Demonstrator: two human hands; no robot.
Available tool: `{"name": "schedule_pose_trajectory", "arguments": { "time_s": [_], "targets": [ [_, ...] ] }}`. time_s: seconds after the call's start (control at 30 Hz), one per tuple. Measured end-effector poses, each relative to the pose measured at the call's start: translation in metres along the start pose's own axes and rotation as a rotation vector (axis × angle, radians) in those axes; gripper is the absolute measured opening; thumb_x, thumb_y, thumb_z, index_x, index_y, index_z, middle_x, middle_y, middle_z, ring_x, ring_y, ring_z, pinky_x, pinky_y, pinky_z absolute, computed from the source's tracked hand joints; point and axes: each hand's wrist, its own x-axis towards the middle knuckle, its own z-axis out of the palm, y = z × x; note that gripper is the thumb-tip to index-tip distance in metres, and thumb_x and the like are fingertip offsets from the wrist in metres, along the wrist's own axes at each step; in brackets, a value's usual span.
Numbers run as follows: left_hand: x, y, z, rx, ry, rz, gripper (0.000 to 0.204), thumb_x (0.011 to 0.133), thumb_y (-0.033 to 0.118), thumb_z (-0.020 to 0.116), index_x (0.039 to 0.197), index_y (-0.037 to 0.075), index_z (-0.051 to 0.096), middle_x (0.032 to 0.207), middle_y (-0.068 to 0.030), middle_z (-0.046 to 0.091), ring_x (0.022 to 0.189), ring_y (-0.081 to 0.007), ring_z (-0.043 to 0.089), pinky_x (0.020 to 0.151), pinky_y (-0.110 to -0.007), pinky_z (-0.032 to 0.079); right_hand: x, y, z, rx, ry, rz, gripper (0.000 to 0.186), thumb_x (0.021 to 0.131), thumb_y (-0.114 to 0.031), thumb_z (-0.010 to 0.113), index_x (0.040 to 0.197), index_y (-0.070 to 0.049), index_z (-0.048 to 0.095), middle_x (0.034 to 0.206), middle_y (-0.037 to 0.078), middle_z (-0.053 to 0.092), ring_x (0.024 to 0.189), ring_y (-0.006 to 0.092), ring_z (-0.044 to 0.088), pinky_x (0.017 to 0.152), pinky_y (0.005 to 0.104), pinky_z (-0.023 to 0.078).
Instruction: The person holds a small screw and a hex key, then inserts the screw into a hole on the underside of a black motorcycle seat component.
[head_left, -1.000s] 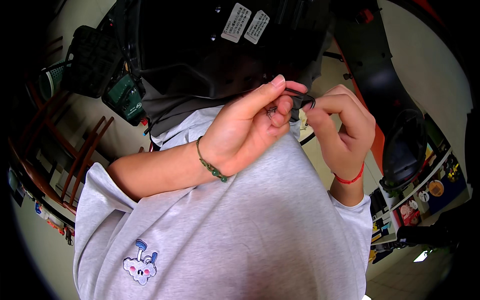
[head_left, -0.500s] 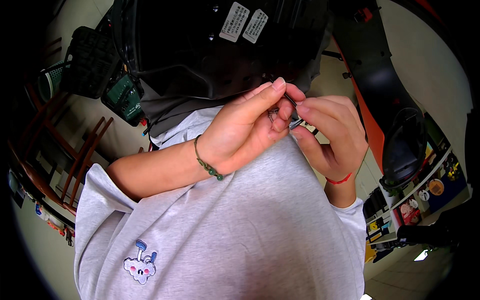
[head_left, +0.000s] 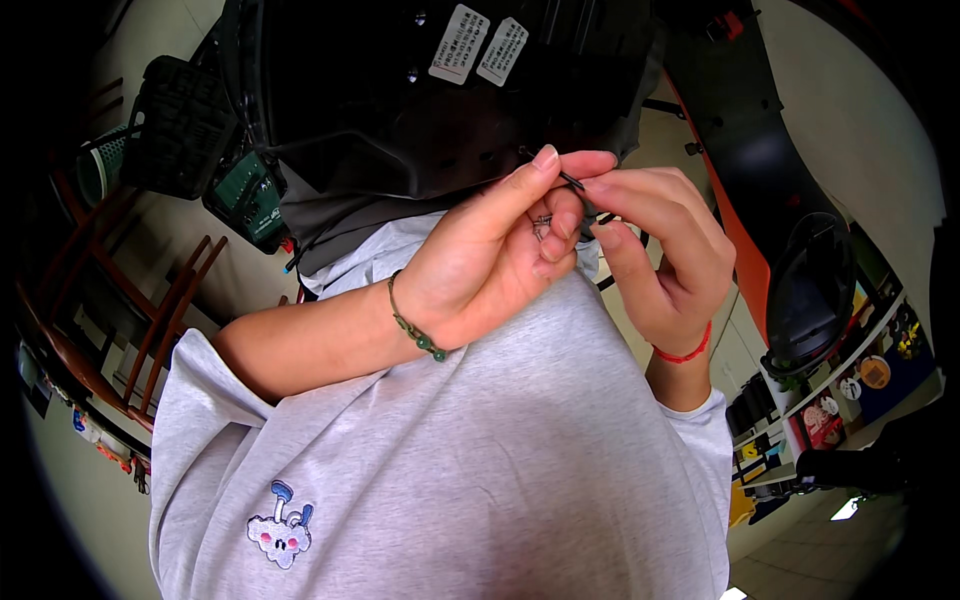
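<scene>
Between the thumb and forefinger of my left hand (head_left: 490, 235) is pinched a thin black rod (head_left: 571, 181), slanting down to the right. Small silvery metal pieces (head_left: 543, 226), perhaps screws, lie in the curled fingers of the same hand. My right hand (head_left: 670, 250) is just to the right, its thumb and forefinger apart and the forefinger tip at the rod's lower end. Something small and dark shows beside the right thumb tip, too little to name. Beyond both hands is a large glossy black piece (head_left: 350, 95) with two white labels.
A black tool case (head_left: 185, 125) with a green section (head_left: 250, 200) lies open at the left, near brown wooden rails (head_left: 175, 310). At the right stands a black and orange panel (head_left: 735, 160), with shelves of small goods (head_left: 830, 420) below it.
My right thumb and forefinger have spread apart, and the right hand has moved slightly up. Less of the black rod shows below the left fingers. The left forefinger has straightened.
</scene>
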Motion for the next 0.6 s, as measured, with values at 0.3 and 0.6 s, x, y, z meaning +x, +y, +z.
{"name": "schedule_pose_trajectory", "arguments": {
  "time_s": [0.3,0.6],
  "targets": [
    [0.000,0.001,0.001,-0.007,-0.019,0.018,0.039,0.105,0.032,0.031,0.121,0.004,0.053,0.072,0.0031,0.050,0.061,-0.0054,0.042,0.061,-0.020,0.039,0.010,-0.008,0.002,-0.239,0.078,-0.089,0.017,0.069,-0.001,0.074,0.084,-0.002,0.066,0.075,0.008,0.066,0.061,0.0198,0.060,0.052,0.0269,0.044],
    [0.001,0.000,0.001,0.028,0.031,0.017,0.037,0.104,0.032,0.036,0.118,0.004,0.055,0.072,0.0036,0.049,0.060,-0.0056,0.041,0.059,-0.021,0.038,-0.004,-0.023,0.021,0.166,0.272,0.569,0.010,0.086,-0.002,0.063,0.076,0.001,0.061,0.063,0.005,0.061,0.054,0.0074,0.054,0.049,0.0203,0.040]
  ]
}}
